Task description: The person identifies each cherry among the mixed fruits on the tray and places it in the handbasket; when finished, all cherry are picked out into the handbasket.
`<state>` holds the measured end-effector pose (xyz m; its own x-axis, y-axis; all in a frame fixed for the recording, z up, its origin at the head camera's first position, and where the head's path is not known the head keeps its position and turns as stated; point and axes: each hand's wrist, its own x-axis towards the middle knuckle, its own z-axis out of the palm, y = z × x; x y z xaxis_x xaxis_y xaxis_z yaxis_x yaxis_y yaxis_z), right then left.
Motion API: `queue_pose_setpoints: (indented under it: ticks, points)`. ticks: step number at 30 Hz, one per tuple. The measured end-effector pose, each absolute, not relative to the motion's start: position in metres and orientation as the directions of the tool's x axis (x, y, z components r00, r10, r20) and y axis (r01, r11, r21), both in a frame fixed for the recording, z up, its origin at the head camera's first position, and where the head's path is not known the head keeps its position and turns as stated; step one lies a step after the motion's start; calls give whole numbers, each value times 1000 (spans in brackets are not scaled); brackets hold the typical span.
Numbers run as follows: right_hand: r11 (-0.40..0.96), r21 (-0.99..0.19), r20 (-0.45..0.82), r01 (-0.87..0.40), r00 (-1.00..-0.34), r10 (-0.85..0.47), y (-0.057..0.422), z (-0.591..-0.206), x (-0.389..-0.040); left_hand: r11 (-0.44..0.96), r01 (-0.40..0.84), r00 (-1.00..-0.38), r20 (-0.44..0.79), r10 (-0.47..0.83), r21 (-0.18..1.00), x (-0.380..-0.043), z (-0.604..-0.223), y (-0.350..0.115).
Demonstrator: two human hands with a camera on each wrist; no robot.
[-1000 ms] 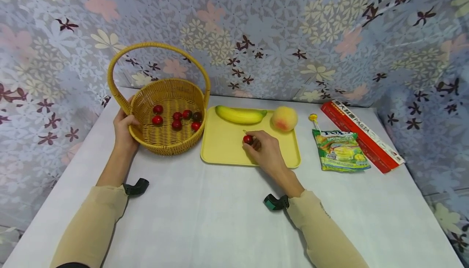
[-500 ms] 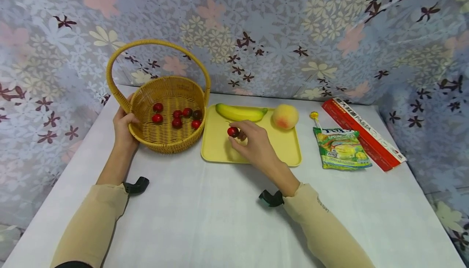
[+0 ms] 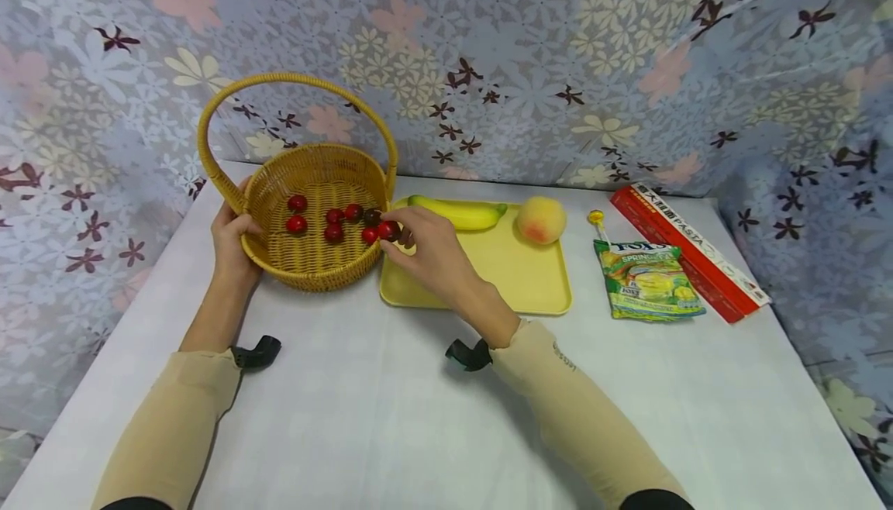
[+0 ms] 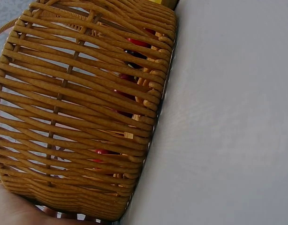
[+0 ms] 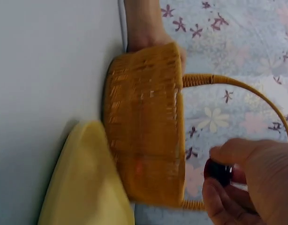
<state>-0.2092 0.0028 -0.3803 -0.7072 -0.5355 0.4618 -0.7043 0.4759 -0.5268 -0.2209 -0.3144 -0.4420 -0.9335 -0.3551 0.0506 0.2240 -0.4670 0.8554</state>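
A round wicker basket (image 3: 314, 273) with a tall hoop handle stands at the left of the table. Several red cherries (image 3: 296, 224) and a darker one lie on its woven floor. My left hand (image 3: 233, 250) grips the basket's left rim, thumb over the edge; its fingers are mostly hidden behind the wall. Between thumb and fingertips my right hand (image 3: 436, 254) pinches a cherry (image 5: 218, 172), held at the basket's right rim in the head view. In the left wrist view the basket's side (image 4: 78, 108) fills the left half, red fruit glimpsed through gaps.
Right of the basket lies a yellow tray (image 3: 516, 285) bearing a banana (image 3: 467, 214) and a peach (image 3: 541, 220). Farther right are a lollipop (image 3: 596, 220), a green candy bag (image 3: 649, 281) and a red pasta box (image 3: 687, 250). Flowered cloth (image 3: 488, 53) hangs behind the table.
My right hand has moved left with the cherry, from over the tray to the basket's right rim. My left hand keeps its hold on the basket.
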Motion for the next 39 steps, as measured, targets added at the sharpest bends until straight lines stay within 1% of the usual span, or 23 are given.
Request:
queue_pose_setpoints:
  ticks: [10, 18, 23, 30, 36, 39]
  points:
    - [467, -523, 455, -713, -697, -554, -40, -370, -214, -472, 220, -930, 37, -367, 854, -220, -445, -319]
    - [481, -552, 424, -681, -726, -541, -61, -354, -226, -466, 218, -931, 40, -362, 857, -221, -441, -317]
    - [492, -560, 399, -666, -738, -545, -68, -354, -230, -473, 228, -931, 48, -363, 851, -222, -441, -315]
    - [499, -575, 398, -649, -754, -522, -75, -355, -235, -488, 222, -934, 40, -355, 844, -224, -441, -314]
    - [514, -593, 313, -620, -765, -563, -73, -358, -237, -476, 203, -933, 23, -358, 856, -223, -441, -316]
    - [492, -623, 305, -608, -768, -563, -65, -362, -236, -460, 197, -933, 21, -360, 865, -222, -441, -315]
